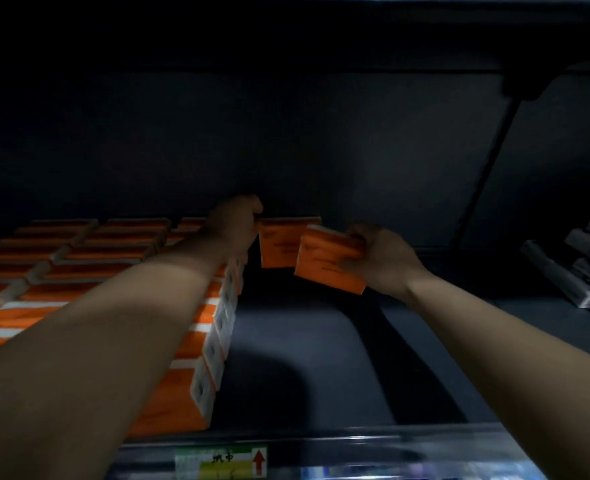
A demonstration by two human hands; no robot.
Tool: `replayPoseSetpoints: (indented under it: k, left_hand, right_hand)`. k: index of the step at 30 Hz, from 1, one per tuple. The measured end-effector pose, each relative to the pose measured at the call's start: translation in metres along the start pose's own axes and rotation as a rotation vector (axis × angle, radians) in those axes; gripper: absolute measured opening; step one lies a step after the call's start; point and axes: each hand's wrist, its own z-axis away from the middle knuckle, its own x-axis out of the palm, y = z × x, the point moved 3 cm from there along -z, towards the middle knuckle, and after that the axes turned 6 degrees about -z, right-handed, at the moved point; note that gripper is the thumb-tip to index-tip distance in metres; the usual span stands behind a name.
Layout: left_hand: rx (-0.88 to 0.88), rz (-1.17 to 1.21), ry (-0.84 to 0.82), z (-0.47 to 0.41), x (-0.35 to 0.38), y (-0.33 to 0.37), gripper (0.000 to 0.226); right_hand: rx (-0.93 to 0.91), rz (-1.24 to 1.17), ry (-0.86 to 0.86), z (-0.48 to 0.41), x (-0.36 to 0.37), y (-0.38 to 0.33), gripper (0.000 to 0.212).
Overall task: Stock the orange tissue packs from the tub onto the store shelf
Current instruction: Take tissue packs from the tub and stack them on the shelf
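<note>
Packs (89, 271) are showing orange faces with white bands and white ends bearing dark marks. Held pack (328, 266) is showing orange with faint darker print and a white top edge. Shelf (321, 358) is reading dark blue-grey. Label (221, 462) is showing green, yellow and white with a red arrow. Items (577, 268) at right are appearing grey-black.

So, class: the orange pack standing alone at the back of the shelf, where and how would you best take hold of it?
Pinch the standing pack across its top edge, coming from the front. It stands upright with its broad face forward; the left hand and stocked rows crowd its left side, and the right hand's tilted pack overlaps its right side.
</note>
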Motion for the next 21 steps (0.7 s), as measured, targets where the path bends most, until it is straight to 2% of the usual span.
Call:
replayPoseSetpoints:
  k: [5, 10, 15, 21]
  left_hand:
    - [-0.020, -0.034, 0.023, 0.022, -0.013, -0.028, 0.023]
    - [-0.022, -0.131, -0.040, 0.038, -0.018, -0.045, 0.035]
    - [-0.026, -0.138, -0.095, 0.044, -0.019, -0.043, 0.035]
    - [-0.021, -0.151, -0.101, 0.052, -0.023, -0.041, 0.037]
  right_hand:
    - [-0.075, 0.072, -0.030, -0.012, 0.023, -0.021, 0.053]
    - [-0.106, 0.147, -0.044, -0.025, 0.046, -0.033, 0.051]
    - [-0.052, 0.131, 0.007, -0.034, 0.060, -0.032, 0.051]
    - [-0.044, 0.074, 0.020, -0.029, 0.059, -0.035, 0.064]
